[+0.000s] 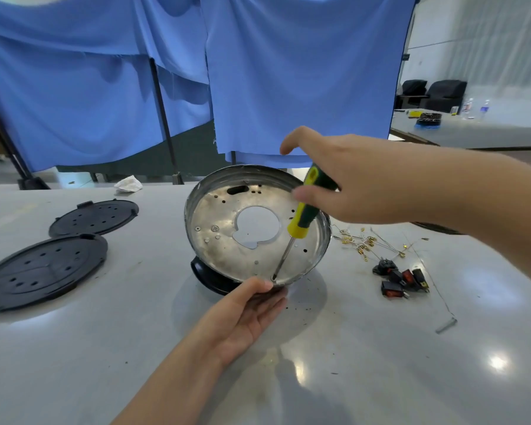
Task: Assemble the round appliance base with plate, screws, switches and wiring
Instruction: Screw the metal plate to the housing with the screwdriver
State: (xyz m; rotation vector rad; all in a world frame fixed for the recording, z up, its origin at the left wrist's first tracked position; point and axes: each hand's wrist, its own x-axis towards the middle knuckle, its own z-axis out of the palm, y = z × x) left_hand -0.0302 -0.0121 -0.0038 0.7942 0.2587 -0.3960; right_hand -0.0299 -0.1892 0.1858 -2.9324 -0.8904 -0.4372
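Metal, dull and smudged, makes up the round appliance base: a shallow dish with a raised rim, a flat inner plate pierced by small holes, one dark slot and a large keyhole-shaped opening at its middle. It stands tilted on the surface, its open face turned toward the camera, its low edge resting on a black plastic foot.

The left hand cups the near rim from below, thumb on the edge, fingers curled loosely beneath it. The right hand grips the yellow-and-green handle of a screwdriver; its long axis slants down and to the left, the tip set at the near edge of the plate just beside the left thumb.

Two black perforated discs lie flat to the left, one overlapping the other. To the right lie thin wires with brass terminals and a cluster of black rocker switches with red faces. The surface is pale, glossy and speckled with small dark bits. Blue cloth hangs behind on dark poles; a crumpled white scrap sits at the far edge.
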